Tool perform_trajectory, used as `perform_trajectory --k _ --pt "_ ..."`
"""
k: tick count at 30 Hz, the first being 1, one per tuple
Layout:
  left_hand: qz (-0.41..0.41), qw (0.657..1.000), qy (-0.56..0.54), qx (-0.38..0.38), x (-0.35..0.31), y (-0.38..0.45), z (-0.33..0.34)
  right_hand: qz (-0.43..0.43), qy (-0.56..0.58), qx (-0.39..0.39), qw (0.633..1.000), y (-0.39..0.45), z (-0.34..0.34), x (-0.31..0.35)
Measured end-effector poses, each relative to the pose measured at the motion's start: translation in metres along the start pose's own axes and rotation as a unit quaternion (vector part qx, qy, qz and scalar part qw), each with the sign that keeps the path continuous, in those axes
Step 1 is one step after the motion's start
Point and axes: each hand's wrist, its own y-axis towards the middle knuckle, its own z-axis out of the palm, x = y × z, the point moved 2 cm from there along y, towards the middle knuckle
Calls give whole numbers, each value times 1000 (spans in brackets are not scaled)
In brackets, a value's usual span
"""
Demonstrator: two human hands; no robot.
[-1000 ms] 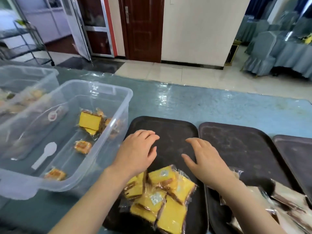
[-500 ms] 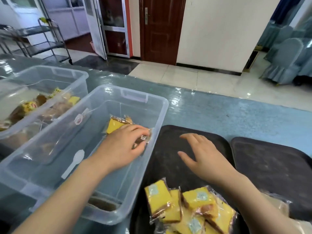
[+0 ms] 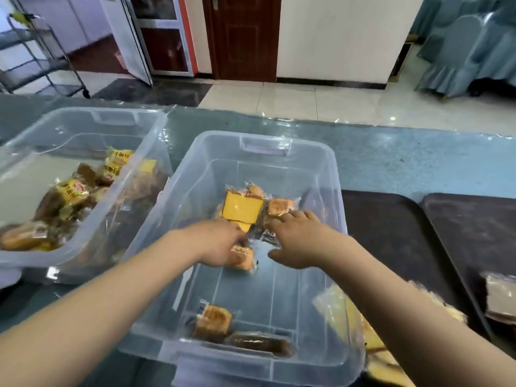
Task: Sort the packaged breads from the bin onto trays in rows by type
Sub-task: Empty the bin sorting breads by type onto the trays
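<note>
Down in the bin [image 3: 332,169], your left hand [image 3: 220,243] is closing around a small bread packet [image 3: 242,257] while your right hand [image 3: 300,238], fingers spread, is pressing on the packets [image 3: 279,206] beside the yellow cake [image 3: 241,209]. Slick wrappers risk slipping or mixing types. Half a second ago, only your left was reaching in.

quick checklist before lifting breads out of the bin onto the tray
1. Both hands in the bin: ok.
2. Left hand holds a bread: ok, fingers curl round a brown pack.
3. Right hand has a firm hold: cannot tell, fingers lie over the packs.
4. One type per hand: cannot tell; the yellow cake lies between brown ones.
5. Bare room on the tray: ok.
</note>
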Motion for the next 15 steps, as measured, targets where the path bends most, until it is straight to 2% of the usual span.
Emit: perform_trajectory --k 4,8,11,15 --pt "19 993 24 116 -7 17 18 8 -10 53 998 39 11 33" --pt "51 967 54 243 -11 28 52 53 -73 85 992 81 18 21" --pt "66 952 65 293 -9 34 78 100 -95 58 989 105 15 0" --pt "66 942 66 323 -9 35 105 158 -24 7 987 126 20 -27"
